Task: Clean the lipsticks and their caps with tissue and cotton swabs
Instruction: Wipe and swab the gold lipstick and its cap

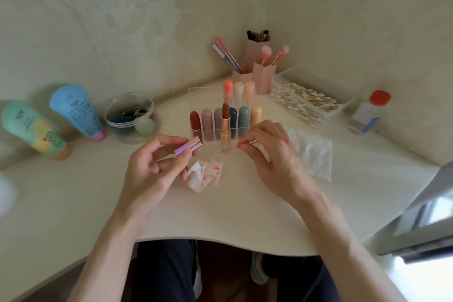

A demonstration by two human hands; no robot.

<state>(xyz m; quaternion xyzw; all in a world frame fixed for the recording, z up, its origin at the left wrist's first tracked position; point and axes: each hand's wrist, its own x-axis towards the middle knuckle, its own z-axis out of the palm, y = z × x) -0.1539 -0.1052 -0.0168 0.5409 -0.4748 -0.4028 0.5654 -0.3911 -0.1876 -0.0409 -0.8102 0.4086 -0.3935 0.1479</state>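
While the head view is looking down over the desk (220, 213), the left hand (152, 167) is gripping a lilac cap (190, 146) between thumb and curled fingers, its rose-gold end pointing toward the right hand (272, 154). That hand is pinching a swab (235, 150) by the stick, thumb against forefinger, with the pink-stained tip hanging just short of the cap and close by the foot of the lipstick (225, 127). The lipstick is standing upright and uncapped on the desk, between the two hands and right in front of the organizer (203, 98), its brown bullet wound well out. A crumpled tissue (204, 174), smeared red, is lying just below the cap; a flat clean tissue (311, 152) is lying behind the right hand. The swab box (282, 81) is sitting at the back right.

The cap is probably going to feel light, hard and slick, so its outer wall is looking like the place to hold it, leaving the mouth free for the swab. The swab is weighing next to nothing, and its thin stick is likely to bend or snap under force; a pinch nearer the working tip is promising more control. The bullet is looking soft and waxy, easy to dent or smear, so the metal base is the safer hold, and the tall tube is seeming easy to knock over.
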